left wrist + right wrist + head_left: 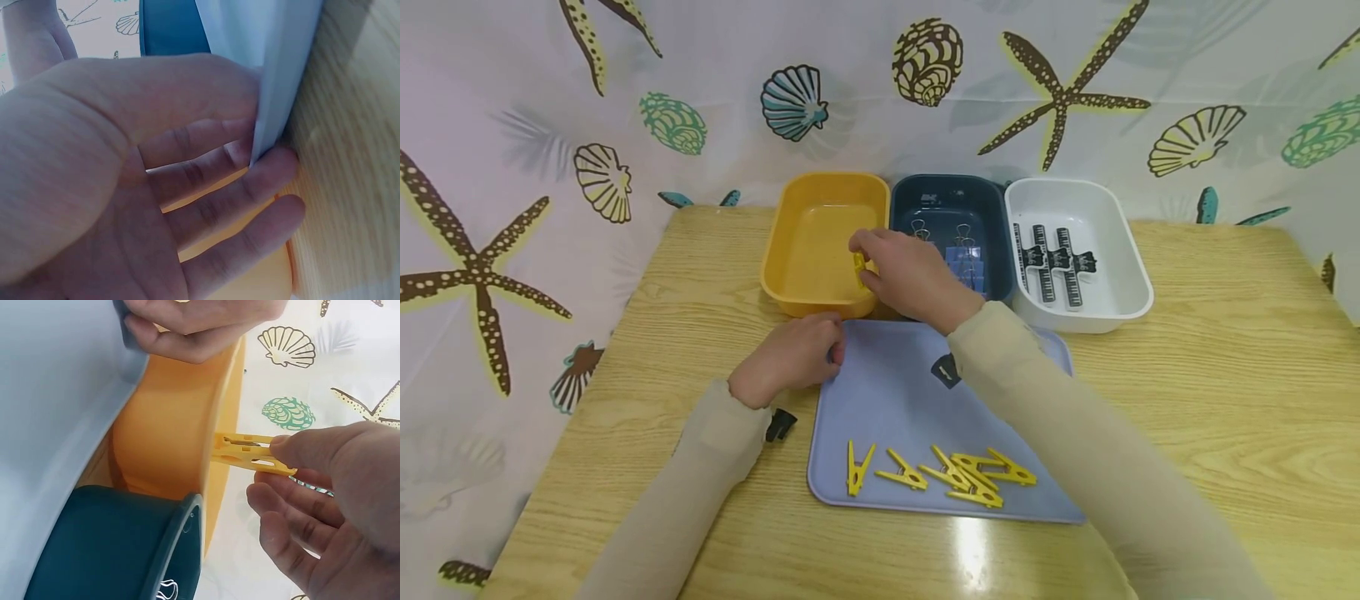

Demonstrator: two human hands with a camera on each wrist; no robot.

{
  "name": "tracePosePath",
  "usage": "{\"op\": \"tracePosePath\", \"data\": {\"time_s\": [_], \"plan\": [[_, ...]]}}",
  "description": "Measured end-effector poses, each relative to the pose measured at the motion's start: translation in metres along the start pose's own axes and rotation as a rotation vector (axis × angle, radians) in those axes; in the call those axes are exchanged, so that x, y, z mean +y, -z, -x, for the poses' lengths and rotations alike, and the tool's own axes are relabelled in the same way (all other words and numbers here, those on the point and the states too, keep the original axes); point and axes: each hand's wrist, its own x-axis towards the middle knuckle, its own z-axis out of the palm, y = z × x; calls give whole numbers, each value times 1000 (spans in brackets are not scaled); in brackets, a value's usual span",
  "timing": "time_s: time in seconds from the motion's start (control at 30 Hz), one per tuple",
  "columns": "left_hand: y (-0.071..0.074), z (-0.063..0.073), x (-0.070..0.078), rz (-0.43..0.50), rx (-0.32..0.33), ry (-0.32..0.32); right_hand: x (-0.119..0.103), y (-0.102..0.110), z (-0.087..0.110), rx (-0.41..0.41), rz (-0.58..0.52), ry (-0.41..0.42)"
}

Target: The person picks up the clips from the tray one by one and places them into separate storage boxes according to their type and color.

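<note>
My right hand (pixel 917 275) pinches a yellow plastic clothespin (pixel 253 453) between thumb and fingers, at the near right side of the yellow bin (pixel 820 242). In the right wrist view the clothespin's far end overlaps the bin's rim. With thumb on one side and fingers on the other, my left hand (pixel 169 169) grips the edge of the pale blue tray (pixel 880 383) near its far left corner. Several yellow clothespins (pixel 901 471) lie along the tray's near edge. A black binder clip (pixel 946 371) lies on the tray, partly hidden by the right sleeve.
A dark blue bin (pixel 947 196) with blue binder clips (pixel 964 258) stands beside the yellow one. The white bin (pixel 1105 283) at right contains black binder clips (pixel 1060 260). Another black clip (pixel 781 425) lies on the wooden table (pixel 722 275) by the left sleeve.
</note>
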Motion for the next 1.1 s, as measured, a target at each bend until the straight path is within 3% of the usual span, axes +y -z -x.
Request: {"op": "tracePosePath", "data": {"time_s": [0.4,1.1], "plan": [[1,0,0,-3,-7,4,-1,-8,-6,-7,46,-27],[2,-1,2,-3,-31,28,2,-12,-4,-23,-39,-12]]}}
